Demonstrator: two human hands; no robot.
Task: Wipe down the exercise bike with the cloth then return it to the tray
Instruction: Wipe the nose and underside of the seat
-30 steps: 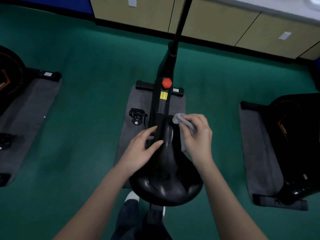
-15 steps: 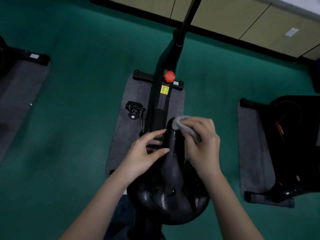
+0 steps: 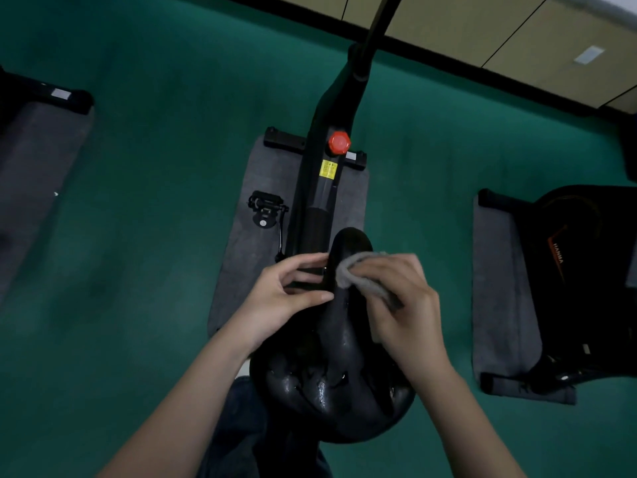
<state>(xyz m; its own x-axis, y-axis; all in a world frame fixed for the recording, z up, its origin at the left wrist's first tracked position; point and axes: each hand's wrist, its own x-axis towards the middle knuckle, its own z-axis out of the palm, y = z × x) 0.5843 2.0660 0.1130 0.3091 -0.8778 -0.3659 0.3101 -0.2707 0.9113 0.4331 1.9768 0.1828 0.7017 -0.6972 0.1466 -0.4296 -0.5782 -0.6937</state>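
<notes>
place: gym | evidence: exercise bike [image 3: 320, 188] on grey mat [image 3: 255, 208]; second bike [image 3: 586, 270]; green floor [image 3: 155, 167]

Both bare forearms reach forward from the bottom edge and converge. The left hand [image 3: 280, 298] is loosely open, fingers [image 3: 303, 260] spread and slightly curled, thumb pointing right. The right hand [image 3: 406, 305] is curled palm-down, knuckles up, its fingertips bunched tight around a cloth [image 3: 358, 270]. The two hands lie near each other, apart.
</notes>
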